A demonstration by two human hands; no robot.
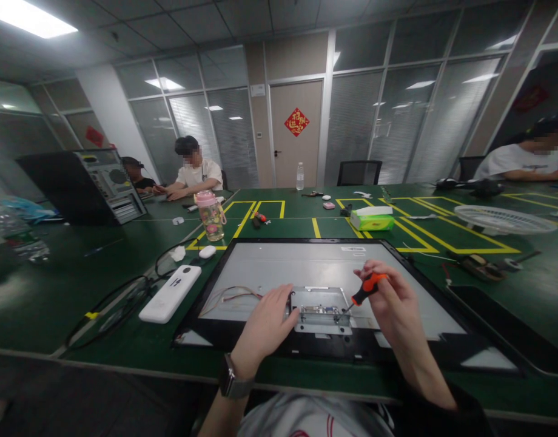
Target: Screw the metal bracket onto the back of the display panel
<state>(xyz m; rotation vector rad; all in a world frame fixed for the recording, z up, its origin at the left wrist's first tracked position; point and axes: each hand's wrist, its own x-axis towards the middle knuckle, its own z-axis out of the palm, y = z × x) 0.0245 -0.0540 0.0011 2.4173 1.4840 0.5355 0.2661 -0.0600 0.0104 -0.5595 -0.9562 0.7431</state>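
A flat display panel [242, 267] with a black frame lies on the green table before me. Near its front edge sits a metal bracket [319, 295] with a row of connectors. My right hand [392, 297] grips an orange and black screwdriver [367, 287], tilted so that its tip reaches the bracket's right end. Whether the tip sits in a screw is too small to tell. Flat against the panel and the bracket's left side rests my left hand [270, 321], fingers stretched out. Thin wires [238, 292] run out to the left of that hand.
Left of the panel lie a white power bank [170, 294] and black cables [124, 306]. A pink-lidded bottle [210, 215], a tissue pack [372, 219] and a white fan grille [504, 220] stand beyond. A computer case [81, 185] is far left. Other people sit around the table.
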